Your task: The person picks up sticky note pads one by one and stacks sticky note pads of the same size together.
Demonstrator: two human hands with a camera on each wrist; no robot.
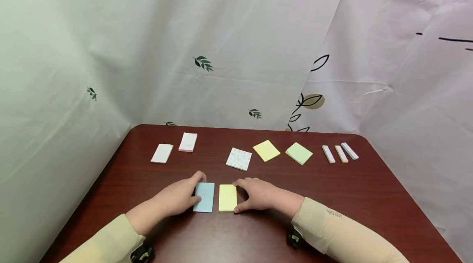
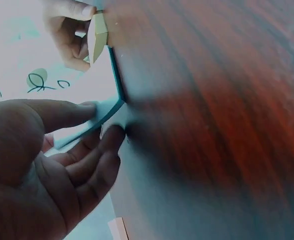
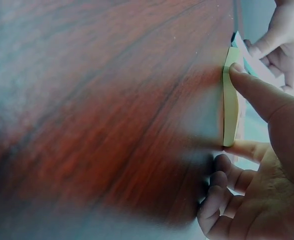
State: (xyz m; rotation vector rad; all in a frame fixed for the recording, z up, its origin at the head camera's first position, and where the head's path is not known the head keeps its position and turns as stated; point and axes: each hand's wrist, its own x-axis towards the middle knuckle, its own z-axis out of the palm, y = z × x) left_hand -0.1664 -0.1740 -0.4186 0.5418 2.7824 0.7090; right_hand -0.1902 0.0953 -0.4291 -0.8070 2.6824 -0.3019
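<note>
A blue sticky note pad (image 1: 206, 197) is gripped at its left side by my left hand (image 1: 180, 195). In the left wrist view, the thumb lies on top of the blue pad (image 2: 103, 111) and the other fingers curl at its edge and below. Just to the right, a yellow sticky note pad (image 1: 227, 198) sits beside the blue one with a narrow gap between them in the head view. My right hand (image 1: 260, 194) pinches it, thumb at the near edge (image 3: 229, 107) and index finger at the far one.
Along the back of the dark red table (image 1: 236, 242) lie two white pads (image 1: 161, 153), a patterned pad (image 1: 239, 159), a second yellow pad (image 1: 266, 151) and a green pad (image 1: 299, 153). Three narrow strip pads (image 1: 328, 154) are at the right. A printed curtain (image 1: 236, 49) hangs behind.
</note>
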